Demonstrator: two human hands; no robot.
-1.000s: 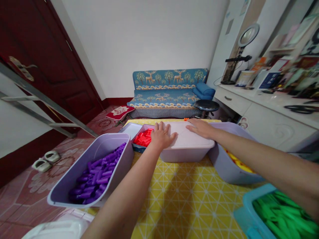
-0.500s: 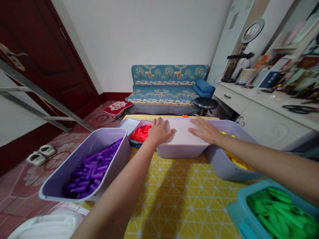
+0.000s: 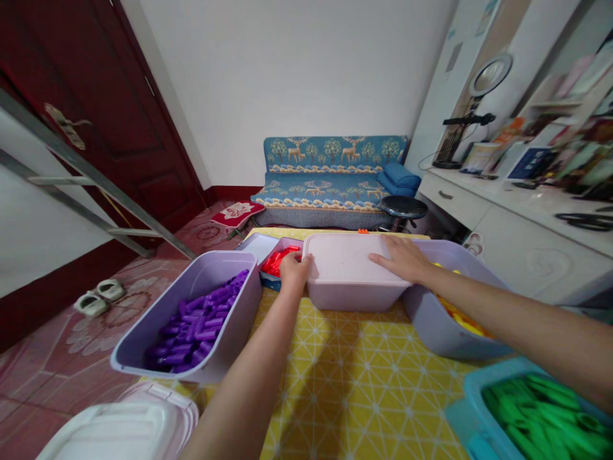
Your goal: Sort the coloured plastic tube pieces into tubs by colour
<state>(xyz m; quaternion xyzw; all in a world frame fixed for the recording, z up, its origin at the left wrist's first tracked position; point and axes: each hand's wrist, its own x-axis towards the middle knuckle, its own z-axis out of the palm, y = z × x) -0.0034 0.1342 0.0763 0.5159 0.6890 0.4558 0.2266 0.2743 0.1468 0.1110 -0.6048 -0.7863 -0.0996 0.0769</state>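
A pale pink plastic storage box point(image 3: 357, 295) with its flat lid point(image 3: 342, 259) on stands at the far middle of the table. My left hand point(image 3: 294, 268) is at the box's left end, fingers curled at its side and thumb on the lid's edge. Lying over the right part of the lid, my right hand point(image 3: 402, 259) has its fingers stretched out and holds nothing. Just beyond my left hand, red plastic pieces point(image 3: 280, 259) fill a small box, partly hidden by the hand. My right forearm crosses above a lilac bin point(image 3: 426, 319) of yellow pieces point(image 3: 462, 316).
A lilac bin point(image 3: 230, 345) with purple tube pieces point(image 3: 196, 326) stands on the left. Green pieces point(image 3: 546, 415) lie in a turquoise bin point(image 3: 460, 415) at the near right. White lids point(image 3: 124, 428) sit at the near left. A yellow patterned cloth point(image 3: 335, 377) covers the table.
My left hand has moved from the top of the lid to the box's left end. My right hand stays on the lid. The camera view has shifted slightly.
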